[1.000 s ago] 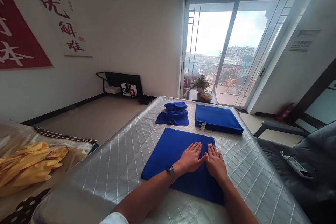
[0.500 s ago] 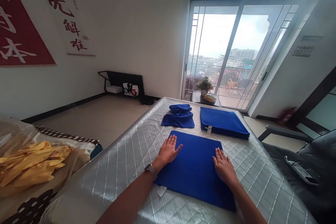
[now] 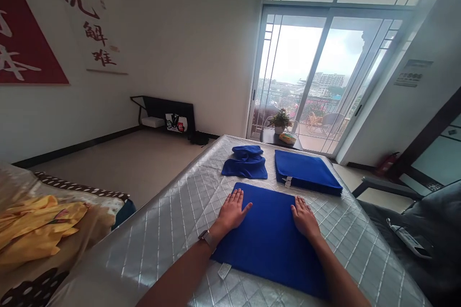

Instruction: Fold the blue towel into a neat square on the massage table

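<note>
A folded blue towel point(image 3: 270, 235) lies flat on the silver quilted mattress point(image 3: 162, 240) in front of me. My left hand point(image 3: 232, 210) rests open and flat on the towel's left edge, with a watch on that wrist. My right hand point(image 3: 305, 216) lies open and flat on its right edge. A white tag point(image 3: 224, 271) sticks out at the towel's near left corner. Farther back lie a crumpled blue towel point(image 3: 245, 162) and, to its right, a neat stack of folded blue towels point(image 3: 306, 177).
Yellow cloth point(image 3: 32, 230) sits on a patterned cover at the left. A dark sofa with a remote control point(image 3: 408, 242) stands at the right. Beyond the mattress are a small table with a potted plant point(image 3: 279, 122) and sliding glass doors.
My hands were together at the towel's middle a second ago. They slid apart to its left and right edges, and have since stayed there. The view shifted slightly.
</note>
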Motion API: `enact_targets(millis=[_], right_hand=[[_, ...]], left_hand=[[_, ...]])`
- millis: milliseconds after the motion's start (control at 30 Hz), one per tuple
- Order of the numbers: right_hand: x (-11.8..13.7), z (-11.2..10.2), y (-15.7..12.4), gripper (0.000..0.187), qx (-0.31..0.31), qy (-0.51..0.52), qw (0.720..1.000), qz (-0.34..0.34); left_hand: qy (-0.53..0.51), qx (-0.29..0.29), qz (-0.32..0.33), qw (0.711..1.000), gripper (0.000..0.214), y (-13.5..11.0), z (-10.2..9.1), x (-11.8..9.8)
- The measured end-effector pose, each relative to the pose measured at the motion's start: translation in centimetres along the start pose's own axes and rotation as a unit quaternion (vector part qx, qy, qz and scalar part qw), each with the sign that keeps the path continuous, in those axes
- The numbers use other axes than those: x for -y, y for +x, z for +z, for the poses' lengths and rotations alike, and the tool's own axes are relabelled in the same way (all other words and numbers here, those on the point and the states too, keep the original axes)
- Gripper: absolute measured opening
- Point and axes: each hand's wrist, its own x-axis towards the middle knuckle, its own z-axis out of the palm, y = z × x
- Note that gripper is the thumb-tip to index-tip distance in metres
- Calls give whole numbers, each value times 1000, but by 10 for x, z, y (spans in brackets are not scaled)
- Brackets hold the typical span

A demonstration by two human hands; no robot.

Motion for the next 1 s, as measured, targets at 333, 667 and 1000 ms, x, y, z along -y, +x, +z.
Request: enact_targets(millis=[333, 667, 1000], right_hand=[[5, -3, -5, 62, -7, 3, 1000, 14], [1, -4, -10, 60, -3, -4, 1000, -9], [3, -2, -5, 62, -15, 23, 999, 17]], left_hand=[[6, 2, -45, 999, 79, 25, -5, 26], [-56, 2, 209, 976, 68, 51, 36, -153], [-20, 16, 112, 993, 80, 57, 36, -87]])
